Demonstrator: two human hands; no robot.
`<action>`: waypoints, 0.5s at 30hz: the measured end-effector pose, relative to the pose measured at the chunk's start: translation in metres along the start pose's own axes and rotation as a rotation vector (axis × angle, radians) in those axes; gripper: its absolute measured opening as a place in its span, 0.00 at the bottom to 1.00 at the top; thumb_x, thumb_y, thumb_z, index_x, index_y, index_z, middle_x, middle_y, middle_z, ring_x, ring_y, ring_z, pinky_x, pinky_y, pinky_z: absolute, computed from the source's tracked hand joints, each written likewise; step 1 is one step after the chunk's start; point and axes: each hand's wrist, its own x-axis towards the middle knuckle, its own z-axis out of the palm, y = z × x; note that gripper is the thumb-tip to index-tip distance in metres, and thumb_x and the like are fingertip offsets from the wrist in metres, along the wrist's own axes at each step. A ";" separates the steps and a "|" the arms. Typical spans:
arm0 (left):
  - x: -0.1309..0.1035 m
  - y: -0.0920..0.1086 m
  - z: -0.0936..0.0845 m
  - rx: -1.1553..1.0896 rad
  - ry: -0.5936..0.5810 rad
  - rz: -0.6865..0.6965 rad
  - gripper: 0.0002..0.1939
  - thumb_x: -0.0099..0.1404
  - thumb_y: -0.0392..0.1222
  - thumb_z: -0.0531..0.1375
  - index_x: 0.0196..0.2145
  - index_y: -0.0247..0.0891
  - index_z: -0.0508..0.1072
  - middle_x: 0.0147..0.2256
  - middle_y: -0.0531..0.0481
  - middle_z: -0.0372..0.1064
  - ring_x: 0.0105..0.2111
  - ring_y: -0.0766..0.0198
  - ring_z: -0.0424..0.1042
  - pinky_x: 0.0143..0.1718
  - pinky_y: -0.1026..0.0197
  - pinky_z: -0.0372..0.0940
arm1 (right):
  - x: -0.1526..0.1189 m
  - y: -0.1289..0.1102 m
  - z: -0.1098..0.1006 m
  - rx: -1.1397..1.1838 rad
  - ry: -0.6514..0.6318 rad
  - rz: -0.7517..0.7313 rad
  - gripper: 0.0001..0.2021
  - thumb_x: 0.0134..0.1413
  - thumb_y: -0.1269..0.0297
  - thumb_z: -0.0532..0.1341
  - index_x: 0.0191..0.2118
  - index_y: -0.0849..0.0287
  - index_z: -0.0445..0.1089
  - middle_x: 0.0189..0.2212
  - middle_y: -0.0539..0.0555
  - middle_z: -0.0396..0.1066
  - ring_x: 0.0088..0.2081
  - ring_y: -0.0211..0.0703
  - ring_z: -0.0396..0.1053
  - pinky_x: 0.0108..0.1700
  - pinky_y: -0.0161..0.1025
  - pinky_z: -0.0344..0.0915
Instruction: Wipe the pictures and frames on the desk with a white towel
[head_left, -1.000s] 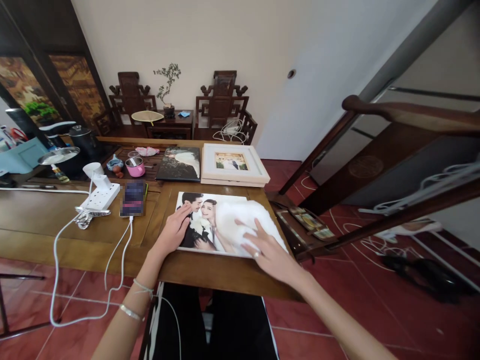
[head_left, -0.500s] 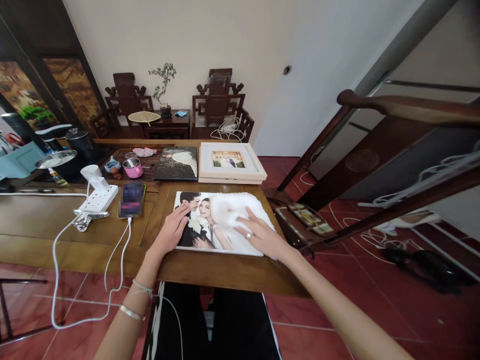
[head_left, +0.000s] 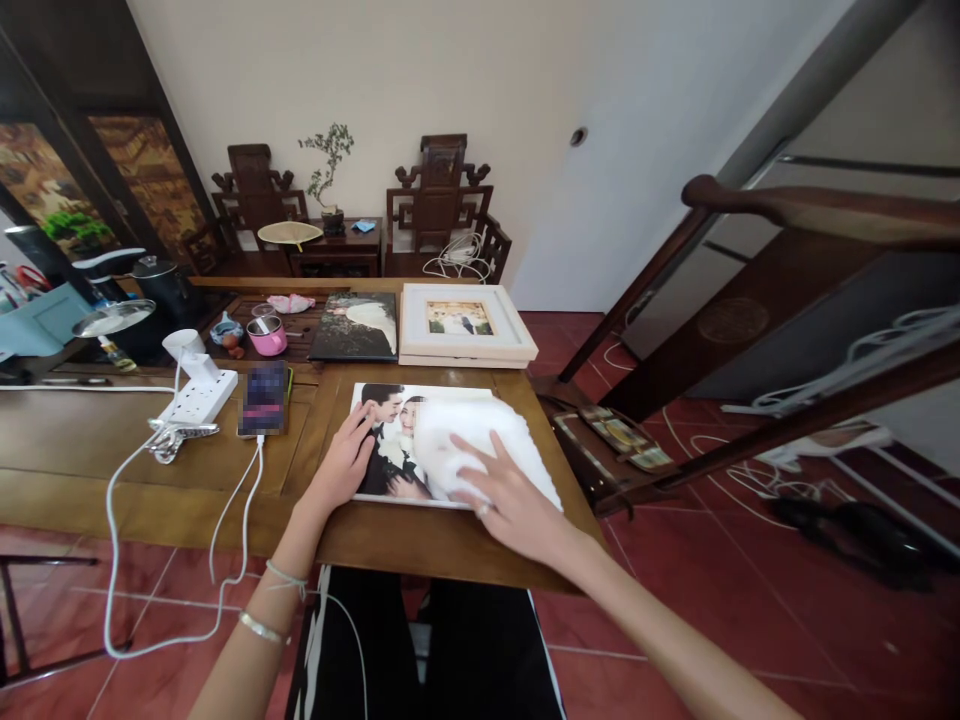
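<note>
A wedding photo panel (head_left: 394,465) lies flat near the front edge of the wooden table (head_left: 450,545). My left hand (head_left: 346,460) rests on its left edge, fingers stretched out over the picture. Over the panel's right half lies a white fluffy cloth (head_left: 517,430), its edge reaching past the panel on the right. My right hand (head_left: 517,495) presses on this cloth with fingers spread, a ring showing on one of them. The picture beneath the cloth is hidden.
Behind the panel are a dark photo panel (head_left: 356,328) and a pale framed photo (head_left: 461,325). To the left are a phone (head_left: 265,398) on a cable, a white power strip (head_left: 196,400) and a pink cup (head_left: 267,336). A wooden chair (head_left: 720,320) stands at right.
My right hand and the white cloth have moved down and towards me across the panel, uncovering part of its top edge. My left hand stays in place.
</note>
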 end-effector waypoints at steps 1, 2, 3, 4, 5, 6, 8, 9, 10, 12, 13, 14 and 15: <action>0.000 -0.001 0.000 0.002 -0.001 0.002 0.24 0.70 0.41 0.44 0.62 0.39 0.57 0.65 0.46 0.49 0.66 0.59 0.43 0.66 0.49 0.42 | -0.010 -0.011 -0.001 0.009 -0.019 -0.018 0.11 0.62 0.70 0.50 0.38 0.61 0.70 0.59 0.67 0.60 0.65 0.54 0.48 0.64 0.67 0.35; 0.000 -0.002 0.001 0.006 -0.003 0.000 0.24 0.71 0.41 0.43 0.62 0.39 0.57 0.65 0.46 0.49 0.66 0.59 0.44 0.66 0.49 0.42 | -0.019 -0.020 -0.002 0.019 -0.039 -0.039 0.10 0.61 0.70 0.51 0.37 0.60 0.70 0.59 0.65 0.60 0.65 0.54 0.47 0.64 0.66 0.35; 0.000 -0.002 0.001 0.011 -0.007 -0.002 0.24 0.71 0.41 0.43 0.62 0.38 0.57 0.65 0.45 0.48 0.66 0.59 0.43 0.66 0.48 0.42 | -0.026 -0.027 -0.002 0.028 -0.056 -0.058 0.10 0.60 0.70 0.52 0.36 0.60 0.70 0.59 0.64 0.61 0.65 0.54 0.47 0.64 0.66 0.35; 0.001 -0.002 0.001 0.016 -0.009 -0.002 0.24 0.70 0.40 0.43 0.62 0.38 0.57 0.65 0.45 0.48 0.66 0.59 0.43 0.66 0.48 0.42 | -0.030 -0.032 -0.003 0.033 -0.068 -0.074 0.09 0.60 0.70 0.52 0.35 0.59 0.70 0.59 0.63 0.62 0.65 0.53 0.46 0.64 0.66 0.35; 0.001 -0.002 0.001 0.018 -0.009 0.001 0.24 0.70 0.40 0.44 0.63 0.38 0.56 0.65 0.45 0.48 0.66 0.58 0.43 0.66 0.48 0.42 | -0.032 -0.035 -0.004 0.034 -0.077 -0.082 0.09 0.60 0.70 0.52 0.35 0.59 0.70 0.58 0.63 0.62 0.65 0.53 0.46 0.64 0.66 0.35; 0.001 -0.002 0.001 0.016 -0.007 0.007 0.24 0.70 0.41 0.44 0.63 0.38 0.56 0.65 0.45 0.48 0.66 0.58 0.43 0.66 0.48 0.43 | -0.031 -0.035 -0.004 0.031 -0.082 -0.079 0.09 0.60 0.70 0.52 0.35 0.59 0.70 0.58 0.64 0.62 0.65 0.52 0.46 0.64 0.65 0.35; 0.001 -0.001 0.000 0.009 0.002 0.019 0.25 0.70 0.41 0.44 0.63 0.39 0.56 0.65 0.46 0.48 0.66 0.58 0.44 0.66 0.48 0.43 | -0.022 -0.030 -0.004 0.020 -0.077 -0.047 0.10 0.61 0.69 0.51 0.37 0.60 0.69 0.58 0.66 0.62 0.65 0.52 0.48 0.64 0.65 0.37; 0.001 -0.001 0.000 0.006 0.006 0.020 0.25 0.70 0.42 0.44 0.63 0.40 0.55 0.65 0.47 0.48 0.66 0.59 0.45 0.66 0.48 0.44 | -0.014 -0.024 -0.003 0.016 -0.073 -0.029 0.10 0.62 0.69 0.50 0.38 0.60 0.69 0.59 0.66 0.61 0.65 0.51 0.48 0.64 0.65 0.38; 0.001 -0.001 -0.001 0.005 0.008 0.017 0.24 0.71 0.42 0.44 0.63 0.40 0.55 0.65 0.47 0.49 0.66 0.59 0.45 0.66 0.48 0.44 | -0.004 -0.017 -0.003 0.014 -0.068 -0.014 0.11 0.62 0.69 0.50 0.40 0.60 0.69 0.59 0.66 0.60 0.65 0.51 0.48 0.63 0.65 0.38; 0.001 -0.001 -0.001 0.007 0.006 0.009 0.24 0.71 0.43 0.44 0.63 0.40 0.56 0.65 0.47 0.49 0.65 0.58 0.46 0.66 0.48 0.44 | 0.020 -0.001 -0.001 0.013 -0.061 -0.002 0.12 0.63 0.68 0.48 0.43 0.60 0.68 0.59 0.65 0.60 0.65 0.51 0.46 0.63 0.66 0.37; 0.001 -0.001 -0.001 0.010 0.002 0.006 0.24 0.71 0.43 0.43 0.63 0.40 0.56 0.65 0.46 0.49 0.66 0.59 0.46 0.66 0.48 0.44 | 0.033 0.008 0.000 0.012 -0.059 0.001 0.12 0.64 0.68 0.48 0.44 0.60 0.68 0.59 0.64 0.61 0.65 0.50 0.46 0.63 0.66 0.37; 0.001 -0.002 -0.001 0.013 -0.003 0.005 0.24 0.71 0.43 0.43 0.63 0.39 0.56 0.65 0.46 0.49 0.66 0.59 0.46 0.66 0.48 0.43 | 0.046 0.017 0.002 0.013 -0.060 0.005 0.13 0.64 0.67 0.48 0.45 0.59 0.68 0.59 0.63 0.61 0.65 0.50 0.47 0.63 0.66 0.36; 0.001 -0.003 -0.001 0.017 -0.008 0.006 0.25 0.71 0.43 0.43 0.63 0.38 0.55 0.65 0.45 0.48 0.66 0.59 0.45 0.66 0.48 0.43 | 0.059 0.026 0.004 0.012 -0.059 0.004 0.13 0.64 0.67 0.48 0.45 0.59 0.68 0.58 0.62 0.63 0.65 0.50 0.47 0.63 0.66 0.36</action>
